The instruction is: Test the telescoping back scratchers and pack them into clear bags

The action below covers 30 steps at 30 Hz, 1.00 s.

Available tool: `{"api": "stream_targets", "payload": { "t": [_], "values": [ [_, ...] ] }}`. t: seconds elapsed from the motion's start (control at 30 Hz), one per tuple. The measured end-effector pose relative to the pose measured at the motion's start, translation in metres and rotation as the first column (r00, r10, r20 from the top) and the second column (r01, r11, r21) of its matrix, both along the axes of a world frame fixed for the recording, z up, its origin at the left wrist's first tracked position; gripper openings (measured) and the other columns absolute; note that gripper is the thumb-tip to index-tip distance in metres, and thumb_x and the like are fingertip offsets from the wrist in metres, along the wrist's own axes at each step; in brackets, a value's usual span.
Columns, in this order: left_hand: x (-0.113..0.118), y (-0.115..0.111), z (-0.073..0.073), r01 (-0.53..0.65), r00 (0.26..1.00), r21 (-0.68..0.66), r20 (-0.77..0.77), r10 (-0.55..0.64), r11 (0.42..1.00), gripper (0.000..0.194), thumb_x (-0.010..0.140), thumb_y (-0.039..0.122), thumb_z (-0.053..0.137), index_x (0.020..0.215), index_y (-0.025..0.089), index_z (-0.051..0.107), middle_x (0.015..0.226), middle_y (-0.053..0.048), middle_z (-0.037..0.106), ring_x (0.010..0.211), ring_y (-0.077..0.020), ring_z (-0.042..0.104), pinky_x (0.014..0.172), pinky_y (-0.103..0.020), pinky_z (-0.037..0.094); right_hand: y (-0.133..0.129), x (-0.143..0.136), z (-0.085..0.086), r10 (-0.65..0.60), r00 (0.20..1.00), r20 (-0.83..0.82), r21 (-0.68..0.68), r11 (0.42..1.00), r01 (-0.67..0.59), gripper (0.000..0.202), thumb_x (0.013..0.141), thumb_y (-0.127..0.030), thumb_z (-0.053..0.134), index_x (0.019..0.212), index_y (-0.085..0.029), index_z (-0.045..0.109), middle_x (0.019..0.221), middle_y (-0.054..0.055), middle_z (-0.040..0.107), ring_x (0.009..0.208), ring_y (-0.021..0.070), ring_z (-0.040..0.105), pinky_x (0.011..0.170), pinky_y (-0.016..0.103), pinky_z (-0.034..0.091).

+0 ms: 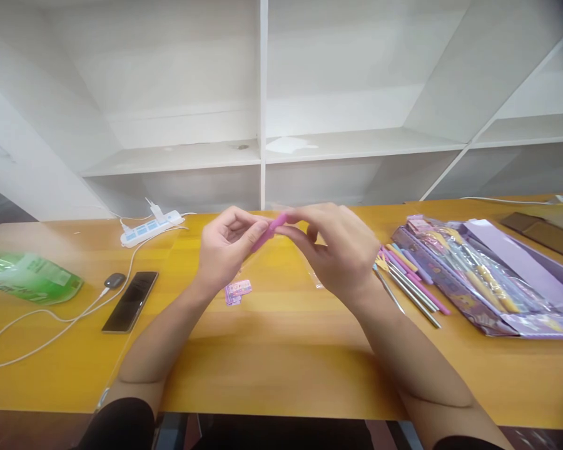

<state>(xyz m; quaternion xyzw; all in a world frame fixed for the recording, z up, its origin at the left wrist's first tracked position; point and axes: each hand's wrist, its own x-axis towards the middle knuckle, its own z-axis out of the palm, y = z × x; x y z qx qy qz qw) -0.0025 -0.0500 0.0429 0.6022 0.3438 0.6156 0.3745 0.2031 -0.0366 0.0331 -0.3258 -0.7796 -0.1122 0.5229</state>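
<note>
A short magenta stick-like piece (274, 226) is held slantwise above the middle of the table. Its lower part sits between the thumb and curled fingers of my left hand (228, 244). My right hand (333, 247) pinches the upper end with thumb and forefinger. Motion blurs the piece, and the fingers cover part of it, so I cannot tell its exact kind. Beneath my hands lie small pink-and-purple printed cards (238, 290). Beside my right wrist is a group of silver rods (413, 287) and coloured sticks (410, 262), one with a yellow figure on its end.
On the right, a purple printed box (520, 250) holds sticks in clear wrappers. Left of my hands are a phone (130, 302), a white cable (28, 359), a dark charging case (114, 281), a power strip (152, 229) and a green bottle (30, 275). White shelving (263, 112) rises behind.
</note>
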Motion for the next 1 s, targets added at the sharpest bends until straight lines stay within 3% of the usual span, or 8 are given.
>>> {"api": "stream_targets", "payload": {
  "t": [0.1, 0.2, 0.27, 0.37, 0.47, 0.6, 0.8, 1.0],
  "values": [
    [-0.001, 0.002, 0.0, -0.008, 1.0, 0.032, 0.003, 0.008, 0.999, 0.028, 0.094, 0.042, 0.089, 0.092, 0.018, 0.074, 0.099, -0.009, 0.086, 0.094, -0.0212, 0.084, 0.084, -0.031, 0.07, -0.001, 0.0, 0.007, -0.014, 0.999, -0.04, 0.112, 0.994, 0.019, 0.012, 0.105, -0.025, 0.074, 0.116, -0.03, 0.073, 0.099, 0.002, 0.082, 0.065, 0.0146, 0.065, 0.069, 0.035, 0.053],
    [-0.001, 0.002, 0.0, 0.018, 1.0, 0.039, 0.014, -0.018, 0.999, 0.026, 0.095, 0.039, 0.087, 0.092, 0.017, 0.073, 0.104, -0.01, 0.087, 0.1, -0.0225, 0.085, 0.092, -0.033, 0.07, -0.002, -0.001, 0.015, 0.016, 0.996, -0.086, 0.301, 0.954, 0.01, 0.02, 0.1, -0.016, 0.079, 0.114, -0.028, 0.072, 0.093, 0.0, 0.074, 0.059, 0.0103, 0.055, 0.061, 0.031, 0.051],
    [0.0, 0.0, 0.001, 0.044, 0.999, 0.035, 0.025, -0.045, 0.998, 0.026, 0.097, 0.04, 0.086, 0.092, 0.017, 0.073, 0.104, -0.01, 0.087, 0.099, -0.0233, 0.085, 0.092, -0.035, 0.071, -0.003, -0.001, 0.018, 0.01, 0.994, -0.105, 0.349, 0.937, 0.027, 0.027, 0.096, -0.015, 0.082, 0.117, -0.028, 0.071, 0.095, 0.002, 0.067, 0.065, 0.0117, 0.056, 0.06, 0.031, 0.051],
    [0.001, -0.002, 0.003, 0.062, 0.997, 0.027, 0.039, -0.063, 0.998, 0.027, 0.097, 0.041, 0.085, 0.093, 0.017, 0.073, 0.104, -0.01, 0.086, 0.097, -0.0234, 0.085, 0.092, -0.037, 0.072, -0.005, -0.001, 0.018, 0.009, 0.996, -0.091, 0.315, 0.949, 0.02, 0.031, 0.094, -0.016, 0.083, 0.12, -0.027, 0.072, 0.103, 0.006, 0.058, 0.074, 0.0143, 0.06, 0.059, 0.032, 0.052],
    [0.001, -0.003, 0.004, 0.065, 0.996, 0.029, 0.055, -0.066, 0.997, 0.027, 0.097, 0.04, 0.085, 0.092, 0.017, 0.072, 0.104, -0.01, 0.086, 0.096, -0.0225, 0.085, 0.093, -0.037, 0.072, -0.006, 0.001, 0.018, 0.032, 0.997, -0.073, 0.258, 0.966, -0.012, 0.026, 0.095, -0.013, 0.08, 0.117, -0.026, 0.074, 0.11, 0.008, 0.055, 0.067, 0.0105, 0.054, 0.056, 0.032, 0.052],
    [0.001, -0.002, 0.004, 0.064, 0.995, 0.05, 0.078, -0.067, 0.997, 0.028, 0.097, 0.04, 0.085, 0.092, 0.017, 0.071, 0.103, -0.01, 0.086, 0.095, -0.022, 0.085, 0.09, -0.036, 0.073, -0.004, 0.002, 0.018, 0.03, 0.997, -0.075, 0.22, 0.975, -0.013, 0.024, 0.096, -0.012, 0.078, 0.116, -0.024, 0.075, 0.111, 0.008, 0.055, 0.068, 0.0106, 0.054, 0.059, 0.033, 0.053],
    [0.004, -0.002, 0.002, 0.061, 0.993, 0.074, 0.1, -0.068, 0.995, 0.025, 0.099, 0.038, 0.083, 0.093, 0.017, 0.072, 0.101, -0.008, 0.086, 0.094, -0.021, 0.085, 0.089, -0.034, 0.072, -0.001, -0.004, 0.009, 0.155, 0.983, -0.099, 0.114, 0.983, -0.143, 0.014, 0.1, -0.016, 0.077, 0.11, -0.026, 0.077, 0.108, 0.005, 0.058, 0.066, 0.0088, 0.053, 0.056, 0.03, 0.052],
    [0.005, -0.001, -0.001, 0.046, 0.994, 0.077, 0.096, -0.054, 0.996, 0.026, 0.099, 0.041, 0.083, 0.094, 0.018, 0.072, 0.102, -0.009, 0.086, 0.096, -0.0219, 0.085, 0.089, -0.035, 0.072, 0.005, -0.005, 0.003, 0.2, 0.968, -0.149, 0.062, 0.979, -0.193, 0.009, 0.102, -0.023, 0.077, 0.109, -0.029, 0.08, 0.109, 0.005, 0.061, 0.07, 0.0117, 0.057, 0.058, 0.033, 0.053]
  ]
}}
